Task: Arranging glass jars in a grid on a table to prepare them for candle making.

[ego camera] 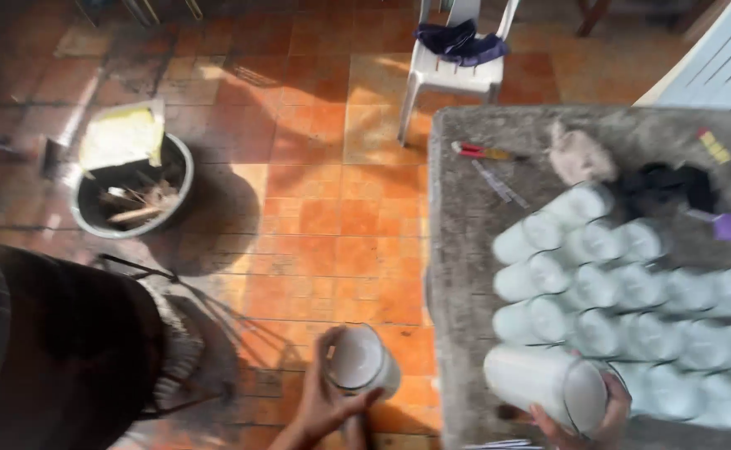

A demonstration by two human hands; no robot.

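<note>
counts around the grey table

you hold two white jars, one in your left hand (pixel 324 400) and one in your right hand (pixel 586 421). on the grey table (pixel 457 250) stand roughly twenty more white jars (pixel 598 287), too blurred to count exactly. beyond the table stands one white plastic chair (pixel 453 71); left of it, one metal basin (pixel 132 187).

Both hands, the left hand (pixel 319 400) and the right hand (pixel 586 425), are bare, with no sleeves or gloves showing.
</note>
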